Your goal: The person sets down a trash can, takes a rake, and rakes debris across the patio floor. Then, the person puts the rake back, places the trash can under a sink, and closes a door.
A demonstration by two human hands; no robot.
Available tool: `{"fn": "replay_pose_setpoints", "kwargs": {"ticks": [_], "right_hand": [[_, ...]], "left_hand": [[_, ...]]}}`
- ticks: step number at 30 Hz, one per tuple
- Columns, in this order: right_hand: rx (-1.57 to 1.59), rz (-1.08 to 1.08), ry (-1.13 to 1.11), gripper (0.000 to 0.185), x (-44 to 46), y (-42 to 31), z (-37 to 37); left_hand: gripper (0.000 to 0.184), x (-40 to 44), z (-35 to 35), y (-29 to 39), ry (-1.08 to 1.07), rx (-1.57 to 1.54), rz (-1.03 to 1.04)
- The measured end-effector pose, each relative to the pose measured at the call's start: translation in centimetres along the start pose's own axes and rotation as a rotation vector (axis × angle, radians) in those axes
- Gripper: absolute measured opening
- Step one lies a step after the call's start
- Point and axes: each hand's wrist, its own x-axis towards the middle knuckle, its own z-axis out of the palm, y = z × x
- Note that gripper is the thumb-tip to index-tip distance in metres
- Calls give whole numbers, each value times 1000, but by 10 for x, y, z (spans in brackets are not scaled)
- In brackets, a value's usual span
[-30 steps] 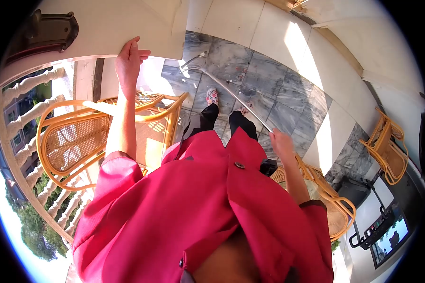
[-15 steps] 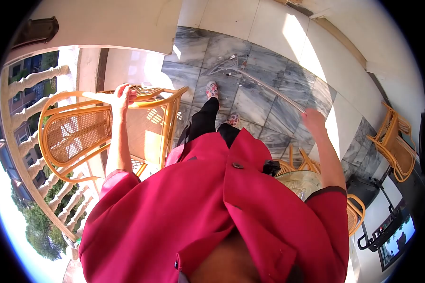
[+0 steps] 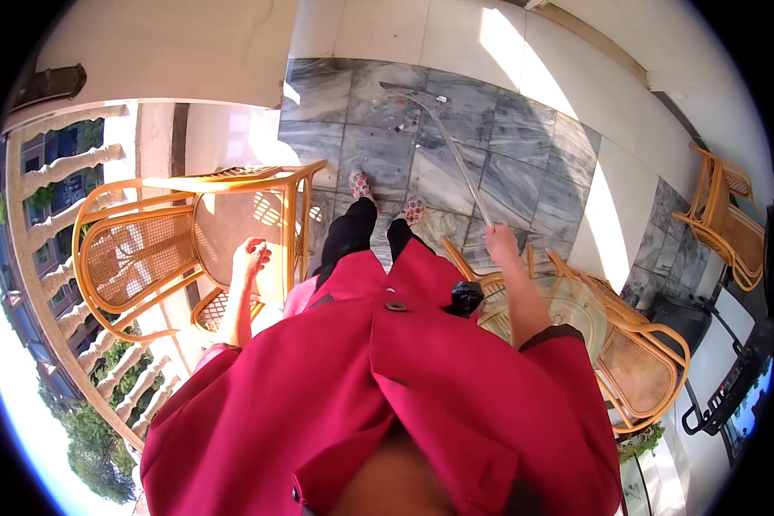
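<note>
Right hand (image 3: 502, 244) closed narrowly round the pole (image 3: 462, 165); left hand (image 3: 251, 256) half-open, fingers loosely curled, seemingly empty, near the chair (image 3: 138, 258) at nine o'clock. The pole slants away to twelve o'clock, its curved far end low over the tiled floor (image 3: 512, 185), by scattered specks. Held near its top, it probably lets the upright person reach the floor without bending. Between three and four o'clock, whether the black item (image 3: 679, 322) is a container, I cannot tell.

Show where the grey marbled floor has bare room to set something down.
Bare floor lies between the thin metallic pole and the cream tiles to its right. Left of the pole, small debris is scattered. Orange rattan chairs crowd the clear glass tabletop.
</note>
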Motion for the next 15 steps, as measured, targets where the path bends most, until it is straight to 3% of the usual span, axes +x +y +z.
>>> {"fn": "replay_pose_setpoints", "kwargs": {"ticks": [2,5,11,15], "right_hand": [[-4,194,-175,34,-25,6,13],[-41,30,-87,34,-64,-6,-1],[240,168,-4,34,-114,12,-24],[589,525,-91,32,-135,-23,-25]], "left_hand": [[24,1,2,11,-5,-9,59],[23,11,5,22,-67,6,120],[23,43,8,22,-164,11,235],[25,51,-10,7,-164,33,238]]}}
